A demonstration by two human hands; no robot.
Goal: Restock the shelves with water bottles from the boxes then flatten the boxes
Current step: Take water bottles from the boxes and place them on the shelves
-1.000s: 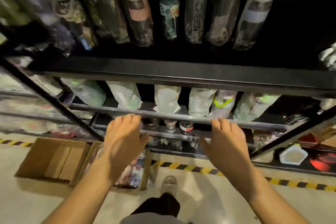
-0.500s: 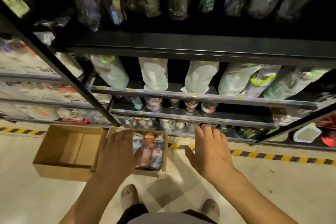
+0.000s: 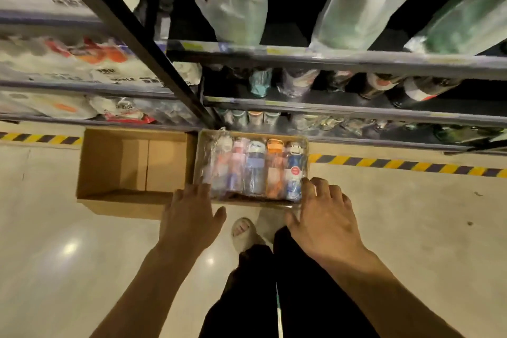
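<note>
A cardboard box on the floor holds several plastic-wrapped water bottles lying side by side. My left hand hovers over the box's near left corner, fingers spread and holding nothing. My right hand hovers over the near right corner, fingers relaxed and empty. Left of it sits an empty cardboard box with its top open. The black metal shelves above carry wrapped bottles in rows.
Yellow and black hazard tape runs along the floor at the foot of the shelves. A slanted black upright divides the shelving. My feet stand just in front of the full box. Bare floor lies to either side.
The view has tilted down from the shelves to the floor. Both hands have dropped from the shelf rail level to just above the box of bottles.
</note>
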